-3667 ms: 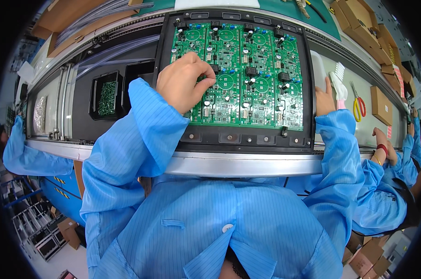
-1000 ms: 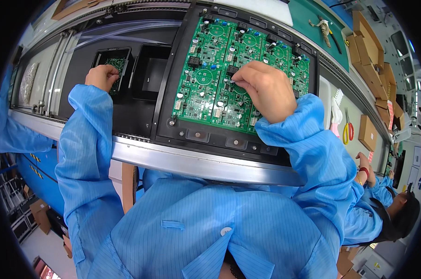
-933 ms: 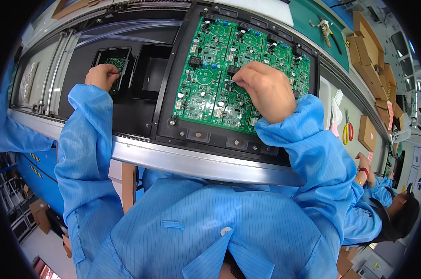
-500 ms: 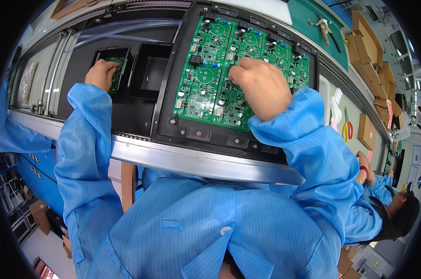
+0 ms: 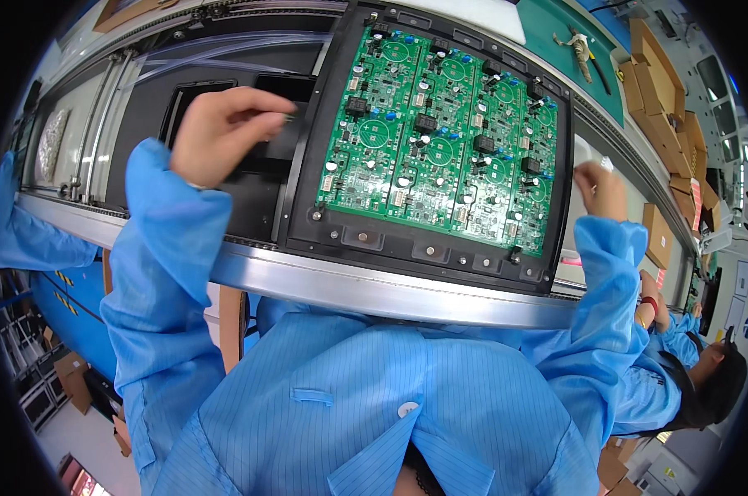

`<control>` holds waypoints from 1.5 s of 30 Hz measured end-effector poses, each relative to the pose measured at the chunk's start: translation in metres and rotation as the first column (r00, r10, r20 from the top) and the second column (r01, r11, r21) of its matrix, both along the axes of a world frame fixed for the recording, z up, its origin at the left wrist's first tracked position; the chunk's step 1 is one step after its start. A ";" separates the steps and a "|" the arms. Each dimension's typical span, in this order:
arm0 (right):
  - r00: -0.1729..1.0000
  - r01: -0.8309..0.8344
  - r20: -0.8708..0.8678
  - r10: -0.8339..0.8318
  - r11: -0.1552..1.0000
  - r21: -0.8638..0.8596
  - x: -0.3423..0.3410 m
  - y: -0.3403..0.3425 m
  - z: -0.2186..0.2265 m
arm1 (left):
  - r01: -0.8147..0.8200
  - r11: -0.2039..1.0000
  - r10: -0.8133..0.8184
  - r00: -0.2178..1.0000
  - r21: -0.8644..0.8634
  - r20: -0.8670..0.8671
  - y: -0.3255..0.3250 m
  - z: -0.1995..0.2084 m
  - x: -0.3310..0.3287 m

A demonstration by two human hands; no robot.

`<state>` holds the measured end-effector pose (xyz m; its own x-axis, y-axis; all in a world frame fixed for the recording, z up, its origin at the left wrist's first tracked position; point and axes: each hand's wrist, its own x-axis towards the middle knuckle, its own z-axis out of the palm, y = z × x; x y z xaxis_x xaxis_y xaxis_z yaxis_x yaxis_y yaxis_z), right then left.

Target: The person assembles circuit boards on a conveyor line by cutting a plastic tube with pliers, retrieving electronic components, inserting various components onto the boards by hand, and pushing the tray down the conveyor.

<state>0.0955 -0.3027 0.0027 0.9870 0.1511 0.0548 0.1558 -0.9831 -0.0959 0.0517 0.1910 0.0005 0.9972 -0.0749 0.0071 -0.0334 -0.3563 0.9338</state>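
Note:
A panel of green circuit boards (image 5: 440,157) lies in a black carrier frame (image 5: 390,236) in front of me, set with black blocks, white capacitors and small blue parts. My left hand (image 5: 217,132) is raised just left of the panel, thumb and forefinger pinched on a tiny component (image 5: 290,116) too small to name. Beneath that hand are two black bins (image 5: 173,112), largely covered by it. To the right of the frame my right hand (image 5: 601,192) hovers by a whitish tray, its fingers drawn together; what they hold, if anything, is hidden.
A metal rail (image 5: 390,289) runs along the near edge. On the right are a cardboard box (image 5: 657,236) and open cartons (image 5: 659,91). Pliers (image 5: 579,51) lie on a green mat (image 5: 547,29) at the back. Another person (image 5: 680,372) works at the far right.
My left hand has lifted out of the bin and moved right with a small component. My right hand has left the boards and moved right, past the carrier frame. The frame has shifted slightly right.

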 end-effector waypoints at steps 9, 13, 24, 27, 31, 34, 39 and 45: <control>0.947 -0.318 -0.044 0.319 0.948 0.032 -0.021 -0.034 -0.104 | 0.210 0.900 -0.236 0.972 0.381 0.021 -0.048 0.007 0.018; 0.943 -0.138 -0.292 0.162 0.985 0.099 -0.020 -0.020 -0.079 | 0.151 0.783 -0.337 0.918 0.604 0.208 -0.053 -0.001 0.018; 0.862 0.303 -0.505 -0.045 0.845 0.442 -0.025 -0.017 -0.084 | 0.096 0.718 -0.371 0.891 0.690 0.263 -0.057 -0.003 0.016; 0.928 0.127 -0.371 0.013 0.929 0.348 -0.023 -0.025 -0.095 | 0.048 0.692 -0.390 0.864 0.721 0.317 -0.058 -0.004 0.015; 0.894 0.269 -0.443 -0.070 0.873 0.406 -0.020 -0.023 -0.094 | -0.029 0.545 -0.425 0.852 0.838 0.306 -0.068 -0.003 0.010; 0.894 0.273 -0.440 -0.084 0.882 0.385 -0.019 -0.022 -0.086 | -0.059 0.479 -0.441 0.847 0.876 0.298 -0.071 -0.001 0.009; 0.948 0.060 -0.318 -0.004 0.984 0.166 -0.020 -0.024 -0.058 | -0.085 0.432 -0.467 0.830 0.898 0.304 -0.076 -0.002 0.008; 0.993 0.029 -0.118 -0.013 0.991 0.134 -0.030 -0.016 -0.004 | -0.088 0.485 -0.525 0.766 0.870 0.371 -0.075 -0.003 0.009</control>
<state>0.0651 -0.3183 -0.0016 0.9907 0.1289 -0.0424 0.1149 -0.9629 -0.2443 0.0603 0.1165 -0.0023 0.7657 -0.5653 0.3070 -0.5889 -0.8080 -0.0189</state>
